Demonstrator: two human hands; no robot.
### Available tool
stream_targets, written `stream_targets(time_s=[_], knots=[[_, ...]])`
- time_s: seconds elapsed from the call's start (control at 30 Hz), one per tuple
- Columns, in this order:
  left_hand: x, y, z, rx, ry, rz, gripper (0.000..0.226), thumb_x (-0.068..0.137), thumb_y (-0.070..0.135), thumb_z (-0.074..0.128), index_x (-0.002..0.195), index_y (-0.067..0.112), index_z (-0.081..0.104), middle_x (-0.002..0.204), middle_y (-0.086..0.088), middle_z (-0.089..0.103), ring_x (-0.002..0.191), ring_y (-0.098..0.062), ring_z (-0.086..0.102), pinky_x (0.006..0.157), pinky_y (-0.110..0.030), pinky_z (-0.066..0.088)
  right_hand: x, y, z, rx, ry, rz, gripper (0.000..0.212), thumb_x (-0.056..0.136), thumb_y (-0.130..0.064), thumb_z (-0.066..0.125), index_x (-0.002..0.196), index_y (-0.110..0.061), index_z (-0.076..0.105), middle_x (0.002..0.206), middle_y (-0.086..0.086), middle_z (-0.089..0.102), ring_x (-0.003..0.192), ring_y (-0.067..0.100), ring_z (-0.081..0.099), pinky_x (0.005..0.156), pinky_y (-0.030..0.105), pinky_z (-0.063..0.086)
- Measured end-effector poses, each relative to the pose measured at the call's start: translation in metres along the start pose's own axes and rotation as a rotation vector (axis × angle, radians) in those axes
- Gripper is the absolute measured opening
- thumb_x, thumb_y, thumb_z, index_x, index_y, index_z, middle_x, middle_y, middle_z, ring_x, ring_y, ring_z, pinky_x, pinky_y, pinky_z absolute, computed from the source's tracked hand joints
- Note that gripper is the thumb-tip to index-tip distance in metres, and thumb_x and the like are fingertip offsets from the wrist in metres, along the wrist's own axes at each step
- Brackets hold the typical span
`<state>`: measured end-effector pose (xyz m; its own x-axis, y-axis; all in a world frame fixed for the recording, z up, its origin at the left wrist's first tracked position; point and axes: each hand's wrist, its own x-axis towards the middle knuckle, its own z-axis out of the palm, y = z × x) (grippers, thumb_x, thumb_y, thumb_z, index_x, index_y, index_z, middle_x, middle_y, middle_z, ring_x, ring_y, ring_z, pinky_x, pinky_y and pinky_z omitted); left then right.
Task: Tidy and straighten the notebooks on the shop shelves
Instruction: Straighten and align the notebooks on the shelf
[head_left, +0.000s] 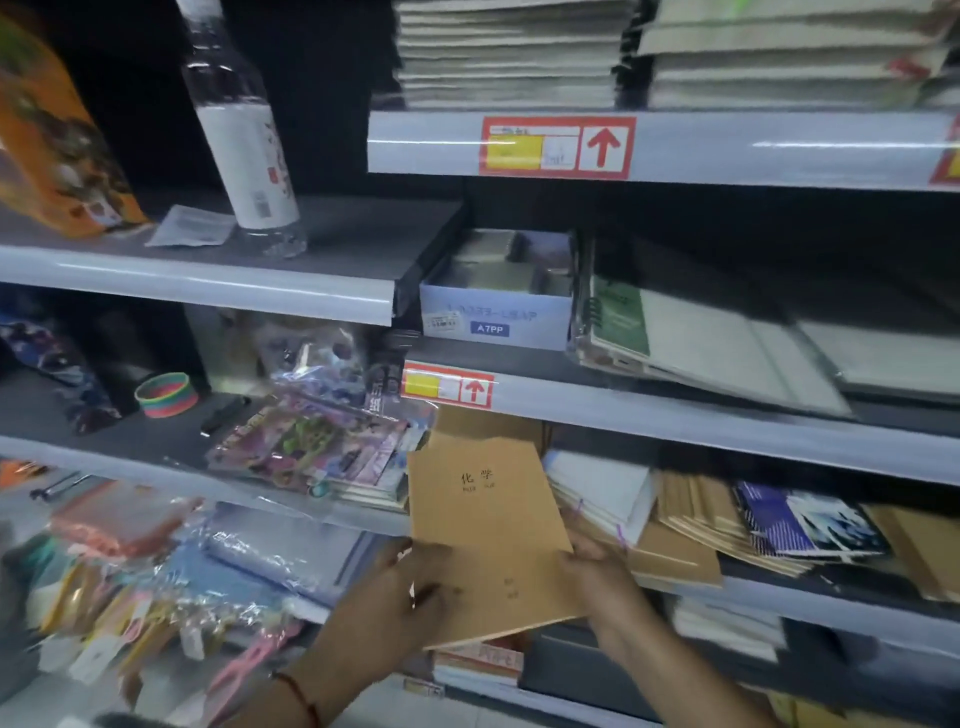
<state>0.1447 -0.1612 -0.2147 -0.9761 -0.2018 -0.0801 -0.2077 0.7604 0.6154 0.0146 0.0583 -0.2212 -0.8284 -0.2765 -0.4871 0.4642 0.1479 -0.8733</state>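
Note:
A thin stack of brown kraft notebooks with black characters on the cover is held up in front of the lower shelf. My left hand grips its lower left edge, thumb over the cover. At the lower right edge, my right hand grips the same stack. Behind it lies a leaning heap of brown and white notebooks, with a blue-covered one on top to the right. Higher up, plastic-wrapped spiral notebooks lie slanted on the middle shelf.
A blue-white box sits left of the spiral notebooks. Grey-white notebook stacks fill the top shelf. On the left shelves stand a bottle, an orange bag, a coloured ring and packaged toys.

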Motion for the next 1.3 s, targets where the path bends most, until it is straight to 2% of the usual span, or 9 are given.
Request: stream_targets(time_s=[0.17, 0.37, 0.5, 0.57, 0.67, 0.73, 0.97, 1.13, 1.3], knots=[[0.023, -0.008, -0.003, 0.219, -0.137, 0.146, 0.079, 0.065, 0.095, 0.044, 0.136, 0.064, 0.031, 0.160, 0.023, 0.000, 0.147, -0.011, 0.018, 0.114, -0.037, 0.035, 0.019, 0.001, 0.015, 0.076, 0.036, 0.128, 0.037, 0.102, -0.008, 0.047, 0.109, -0.033, 0.074, 0.108, 0.003, 0.075, 0.100, 0.030, 0.070, 0.089, 0.049, 0.057], [0.046, -0.032, 0.009, 0.432, 0.037, 0.318, 0.071, 0.067, 0.074, 0.060, 0.129, 0.042, 0.054, 0.138, 0.011, 0.045, 0.123, -0.030, 0.053, 0.089, -0.046, 0.057, 0.030, -0.005, 0.025, -0.131, 0.042, -0.106, 0.032, 0.101, -0.014, 0.050, 0.110, -0.038, 0.068, 0.122, -0.007, 0.067, 0.112, 0.018, 0.062, 0.091, 0.035, 0.052], [0.059, -0.046, 0.004, 0.360, 0.086, 0.393, 0.058, 0.075, 0.067, 0.061, 0.124, 0.037, 0.061, 0.130, 0.011, 0.051, 0.117, -0.024, 0.055, 0.085, -0.041, 0.057, 0.019, -0.004, 0.030, -0.797, -0.002, -0.447, 0.069, 0.089, -0.065, 0.050, 0.151, -0.044, 0.025, 0.156, -0.013, 0.023, 0.142, 0.009, 0.025, 0.110, 0.036, 0.037], [0.068, -0.051, -0.002, 0.387, 0.115, 0.434, 0.053, 0.077, 0.065, 0.062, 0.121, 0.035, 0.063, 0.128, 0.009, 0.054, 0.115, -0.024, 0.057, 0.084, -0.042, 0.058, 0.014, -0.002, 0.032, -1.140, -0.034, -0.609, 0.081, 0.082, -0.079, 0.044, 0.151, -0.039, 0.029, 0.157, -0.017, 0.017, 0.145, 0.009, 0.012, 0.121, 0.040, 0.020], [0.081, -0.060, -0.008, 0.463, 0.103, 0.449, 0.055, 0.078, 0.068, 0.059, 0.120, 0.033, 0.066, 0.127, 0.004, 0.057, 0.119, -0.033, 0.058, 0.085, -0.045, 0.058, 0.011, 0.009, 0.037, -1.352, -0.095, -0.735, 0.061, 0.089, -0.060, 0.050, 0.145, -0.037, 0.045, 0.149, -0.017, 0.041, 0.142, 0.009, 0.026, 0.124, 0.046, 0.010], [0.092, -0.066, -0.010, 0.535, 0.071, 0.454, 0.059, 0.078, 0.071, 0.054, 0.122, 0.033, 0.066, 0.131, 0.002, 0.057, 0.122, -0.040, 0.058, 0.088, -0.051, 0.058, 0.020, 0.014, 0.045, -1.386, 0.002, -0.791, 0.043, 0.090, -0.040, 0.048, 0.131, -0.036, 0.061, 0.131, -0.016, 0.060, 0.126, 0.010, 0.050, 0.116, 0.046, 0.033], [0.143, -0.080, -0.016, 0.639, -0.002, 0.481, 0.064, 0.075, 0.067, 0.045, 0.120, 0.027, 0.067, 0.130, -0.003, 0.059, 0.122, -0.045, 0.056, 0.089, -0.055, 0.055, 0.064, 0.003, 0.073, -1.523, 0.152, -0.690, 0.058, 0.055, -0.022, 0.087, 0.110, -0.035, 0.074, 0.114, -0.010, 0.071, 0.099, 0.015, 0.069, 0.086, 0.030, 0.055], [0.170, -0.075, -0.017, 0.643, -0.053, 0.430, 0.072, 0.072, 0.069, 0.041, 0.124, 0.025, 0.064, 0.134, -0.006, 0.056, 0.127, -0.045, 0.051, 0.093, -0.055, 0.053, 0.078, -0.008, 0.085, -1.516, 0.121, -0.535, 0.067, 0.091, -0.002, 0.048, 0.154, -0.021, 0.033, 0.161, 0.005, 0.028, 0.146, 0.027, 0.029, 0.120, 0.039, 0.023], [0.190, -0.069, -0.020, 0.666, -0.103, 0.419, 0.096, 0.071, 0.084, 0.026, 0.148, 0.029, 0.041, 0.159, -0.007, 0.030, 0.149, -0.042, 0.016, 0.118, -0.055, 0.024, 0.090, -0.017, 0.095, -1.494, 0.128, -0.403, 0.068, 0.099, -0.014, 0.046, 0.158, -0.017, 0.012, 0.166, 0.006, 0.005, 0.153, 0.027, 0.005, 0.123, 0.042, 0.008]])
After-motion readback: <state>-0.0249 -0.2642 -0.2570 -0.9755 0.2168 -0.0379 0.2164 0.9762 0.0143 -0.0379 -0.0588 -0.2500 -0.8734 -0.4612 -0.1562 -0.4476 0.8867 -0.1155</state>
